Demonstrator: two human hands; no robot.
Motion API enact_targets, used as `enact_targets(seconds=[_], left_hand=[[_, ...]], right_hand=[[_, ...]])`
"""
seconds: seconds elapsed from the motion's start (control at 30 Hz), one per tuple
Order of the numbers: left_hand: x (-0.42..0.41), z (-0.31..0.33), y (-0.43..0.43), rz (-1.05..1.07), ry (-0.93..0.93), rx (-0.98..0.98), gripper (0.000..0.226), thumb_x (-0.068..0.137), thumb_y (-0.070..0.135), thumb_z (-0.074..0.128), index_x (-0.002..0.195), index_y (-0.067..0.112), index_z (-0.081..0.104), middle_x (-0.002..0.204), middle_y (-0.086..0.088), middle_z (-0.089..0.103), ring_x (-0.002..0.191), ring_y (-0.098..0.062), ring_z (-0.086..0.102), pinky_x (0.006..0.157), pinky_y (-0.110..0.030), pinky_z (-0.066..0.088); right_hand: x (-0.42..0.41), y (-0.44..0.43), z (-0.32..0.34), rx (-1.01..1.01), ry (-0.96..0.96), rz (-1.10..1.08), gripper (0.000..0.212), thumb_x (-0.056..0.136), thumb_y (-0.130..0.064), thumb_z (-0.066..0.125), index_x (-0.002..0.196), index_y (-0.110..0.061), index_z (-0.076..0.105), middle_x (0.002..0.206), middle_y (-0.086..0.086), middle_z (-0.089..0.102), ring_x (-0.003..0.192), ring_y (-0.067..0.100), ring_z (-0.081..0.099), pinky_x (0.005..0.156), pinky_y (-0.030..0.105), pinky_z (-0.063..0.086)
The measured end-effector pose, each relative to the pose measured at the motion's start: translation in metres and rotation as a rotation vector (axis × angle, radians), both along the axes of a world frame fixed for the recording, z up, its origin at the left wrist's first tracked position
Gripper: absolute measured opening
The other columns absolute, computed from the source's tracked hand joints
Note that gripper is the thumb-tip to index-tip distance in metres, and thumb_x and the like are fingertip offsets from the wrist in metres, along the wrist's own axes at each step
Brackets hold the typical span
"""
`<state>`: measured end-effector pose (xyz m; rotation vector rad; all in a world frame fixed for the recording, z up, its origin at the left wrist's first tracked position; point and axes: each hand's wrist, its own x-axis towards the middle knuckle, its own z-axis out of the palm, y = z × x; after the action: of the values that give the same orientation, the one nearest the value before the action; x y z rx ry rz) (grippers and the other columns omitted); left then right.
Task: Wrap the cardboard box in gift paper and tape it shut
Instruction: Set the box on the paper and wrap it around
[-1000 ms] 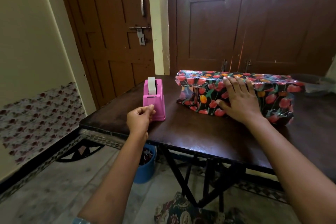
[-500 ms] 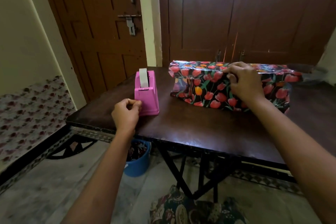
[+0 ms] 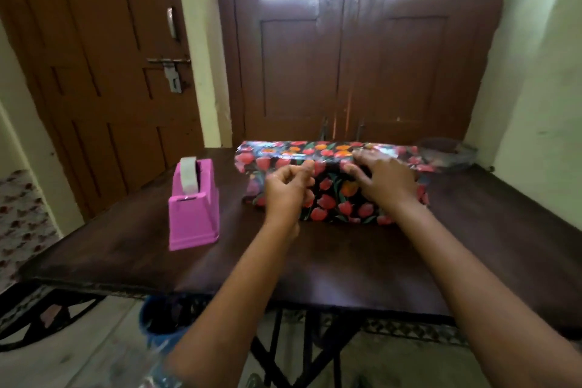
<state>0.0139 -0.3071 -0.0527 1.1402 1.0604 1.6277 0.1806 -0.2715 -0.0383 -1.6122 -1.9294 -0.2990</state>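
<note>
Dark worktop (image 3: 346, 255), frame centre: wrapped cardboard box (image 3: 333, 198). Left hand (image 3: 288, 189) has left the tape dispenser (image 3: 193, 214) and is now at the box, fingertips pinched, tape unseen. Right hand (image 3: 385, 181) spread, pressing gift paper (image 3: 283, 151). Seam taping likely next.

Your left hand (image 3: 288, 190) curled before the wrapped box (image 3: 333, 205), grip blurred, your right hand (image 3: 382, 178) resting on its top edge, pink tape dispenser (image 3: 193, 217) apart at left on the bench (image 3: 346, 255).
</note>
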Motion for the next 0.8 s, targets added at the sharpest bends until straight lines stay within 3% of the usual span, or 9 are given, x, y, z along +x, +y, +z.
enact_targets(seconds=[0.23,0.37,0.57,0.8], left_hand=[[0.053,-0.006,0.032,0.176,0.110,-0.027,0.033,0.083,0.034,0.069,0.054,0.020,0.061,0.055,0.002,0.062,0.057,-0.014,0.057,0.064,-0.038,0.050],[0.051,-0.011,0.034,0.231,0.221,-0.019,0.032,0.085,0.034,0.065,0.058,0.019,0.060,0.056,0.004,0.060,0.055,-0.009,0.054,0.058,-0.028,0.043],[0.050,-0.009,0.038,0.294,0.342,-0.029,0.034,0.085,0.039,0.064,0.057,0.020,0.060,0.056,0.004,0.061,0.056,-0.010,0.057,0.060,-0.030,0.047],[0.044,-0.015,0.042,0.394,0.606,0.025,0.044,0.080,0.060,0.058,0.061,0.021,0.062,0.058,0.007,0.062,0.056,-0.011,0.059,0.047,-0.024,0.039]], right_hand=[[0.008,-0.004,0.001,0.011,0.013,0.060,0.040,0.091,-0.039,0.055,0.129,-0.025,0.056,0.131,-0.005,0.058,0.118,0.016,0.055,0.089,0.029,0.044],[0.008,0.000,-0.004,0.029,0.009,0.058,0.042,0.091,-0.043,0.052,0.131,-0.027,0.053,0.134,-0.006,0.055,0.121,0.012,0.052,0.092,0.029,0.044],[0.007,0.001,-0.006,0.050,-0.021,0.027,0.043,0.092,-0.045,0.050,0.132,-0.028,0.052,0.134,-0.007,0.055,0.121,0.011,0.053,0.091,0.029,0.046],[0.006,0.002,-0.006,0.050,-0.024,0.025,0.042,0.092,-0.044,0.051,0.130,-0.029,0.053,0.133,-0.008,0.056,0.119,0.011,0.054,0.089,0.028,0.046]])
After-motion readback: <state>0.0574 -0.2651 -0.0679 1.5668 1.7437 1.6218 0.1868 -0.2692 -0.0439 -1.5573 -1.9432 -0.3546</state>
